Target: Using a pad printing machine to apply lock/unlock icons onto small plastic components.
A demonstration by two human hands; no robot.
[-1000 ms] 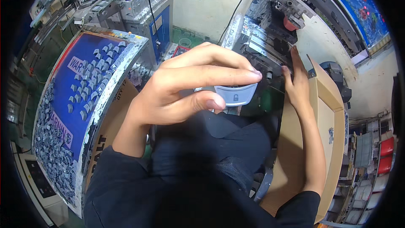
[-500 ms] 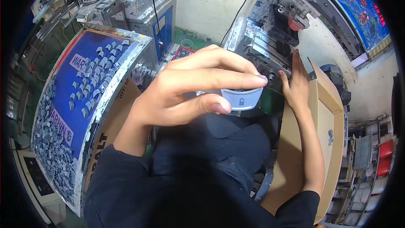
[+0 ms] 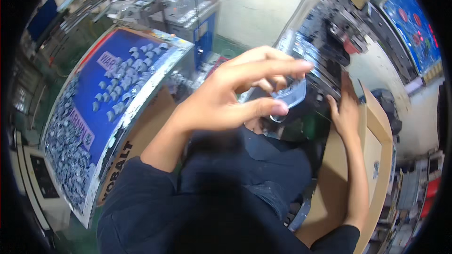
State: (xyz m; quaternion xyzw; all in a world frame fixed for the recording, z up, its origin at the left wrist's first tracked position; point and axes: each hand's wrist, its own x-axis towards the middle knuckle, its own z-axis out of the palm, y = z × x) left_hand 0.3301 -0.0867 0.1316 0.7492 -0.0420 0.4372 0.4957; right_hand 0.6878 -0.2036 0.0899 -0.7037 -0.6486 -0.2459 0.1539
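My left hand (image 3: 245, 89) is raised in the middle, slightly blurred. Its thumb and fingers curl around a small light-grey curved plastic piece (image 3: 294, 95), which shows between the thumb tip and the index finger. The fingers partly cover it. On the right, my right hand (image 3: 346, 108) reaches forward beside the machine (image 3: 325, 61), fingers stretched out and thumb apart, with nothing seen in it. Its fingertips lie in shadow near the machine's dark lower part, and I cannot tell whether they touch it. Below that hand, the forearm passes over an open cardboard box (image 3: 329, 174).
At the left, a blue-topped board (image 3: 101, 127) carries many small grey curved pieces and rests above another cardboard box (image 3: 141, 127). A blue control panel (image 3: 414, 23) hangs at the upper right. Shelves with red and white items (image 3: 419, 202) stand at the lower right.
The whole view has shifted, with the surroundings now further right. My left hand has turned, and the grey piece is tilted and more covered by the fingers. My right hand stays stretched by the machine.
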